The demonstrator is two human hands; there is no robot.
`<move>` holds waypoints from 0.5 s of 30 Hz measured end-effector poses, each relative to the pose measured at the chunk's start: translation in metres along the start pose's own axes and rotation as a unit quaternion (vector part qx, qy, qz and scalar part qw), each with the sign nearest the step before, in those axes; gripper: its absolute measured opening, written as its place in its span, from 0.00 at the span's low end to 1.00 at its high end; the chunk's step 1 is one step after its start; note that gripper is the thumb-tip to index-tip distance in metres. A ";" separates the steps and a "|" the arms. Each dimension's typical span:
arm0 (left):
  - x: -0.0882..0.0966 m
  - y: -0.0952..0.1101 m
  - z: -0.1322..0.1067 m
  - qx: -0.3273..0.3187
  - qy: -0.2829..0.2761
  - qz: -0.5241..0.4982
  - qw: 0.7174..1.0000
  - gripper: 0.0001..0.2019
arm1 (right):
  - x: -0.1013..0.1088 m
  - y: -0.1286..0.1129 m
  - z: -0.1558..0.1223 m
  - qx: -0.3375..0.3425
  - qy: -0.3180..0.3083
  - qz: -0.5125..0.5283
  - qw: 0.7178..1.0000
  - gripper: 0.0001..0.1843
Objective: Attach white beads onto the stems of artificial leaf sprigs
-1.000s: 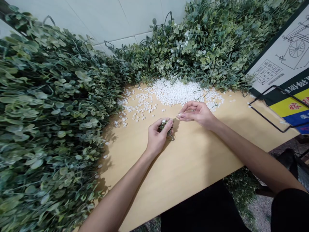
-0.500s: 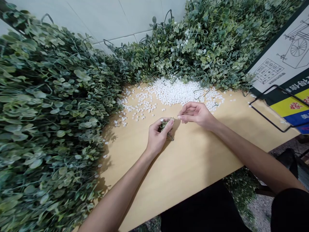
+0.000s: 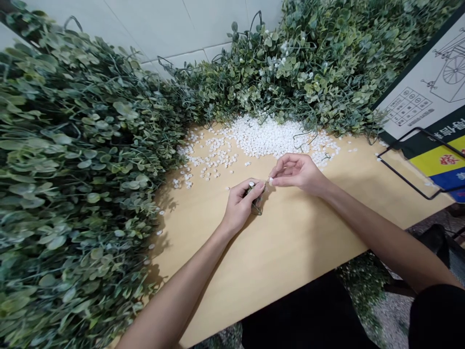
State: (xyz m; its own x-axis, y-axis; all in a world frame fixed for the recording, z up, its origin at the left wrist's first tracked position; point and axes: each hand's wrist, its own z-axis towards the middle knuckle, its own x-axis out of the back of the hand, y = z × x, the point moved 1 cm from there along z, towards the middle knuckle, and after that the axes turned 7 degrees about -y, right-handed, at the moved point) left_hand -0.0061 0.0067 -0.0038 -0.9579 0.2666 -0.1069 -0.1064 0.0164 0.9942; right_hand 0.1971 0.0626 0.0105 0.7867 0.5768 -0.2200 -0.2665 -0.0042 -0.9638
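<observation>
Above the middle of the table (image 3: 225, 271), my left hand (image 3: 240, 203) is closed around a small green artificial sprig (image 3: 257, 207), most of it hidden by the fingers. One white bead shows at the top of that hand, by the index finger. Close on its right, my right hand (image 3: 298, 174) pinches a small white bead (image 3: 271, 180) between thumb and index finger, at the tip of a thin stem reaching out of the left hand. Beyond both hands lies a spread pile of white beads (image 3: 269, 138), with looser ones scattered to the left.
Thick artificial foliage (image 3: 72, 184) is heaped along the left side, with more greenery (image 3: 319, 63) at the back against a tiled wall (image 3: 163, 24). On the right stand a printed box (image 3: 417, 106) and a black wire frame (image 3: 403, 177).
My left hand has shifted slightly right, and its fingers have moved on the sprig. The white bead in my right fingertips now shows more plainly against the stem.
</observation>
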 end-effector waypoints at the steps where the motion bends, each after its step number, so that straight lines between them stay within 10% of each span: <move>1: 0.000 0.000 0.000 0.000 -0.003 0.003 1.000 0.14 | 0.000 0.000 0.000 0.000 -0.004 0.003 1.000 0.21; 15: 0.001 -0.002 0.000 -0.002 -0.014 0.041 0.999 0.13 | -0.002 0.001 0.000 0.000 -0.016 0.008 1.000 0.21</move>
State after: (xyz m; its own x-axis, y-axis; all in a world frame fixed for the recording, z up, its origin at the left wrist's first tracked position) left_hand -0.0072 0.0070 -0.0057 -0.9555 0.2940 -0.0254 -0.0299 -0.0107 0.9995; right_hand 0.1951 0.0616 0.0100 0.7636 0.6028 -0.2313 -0.2793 -0.0144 -0.9601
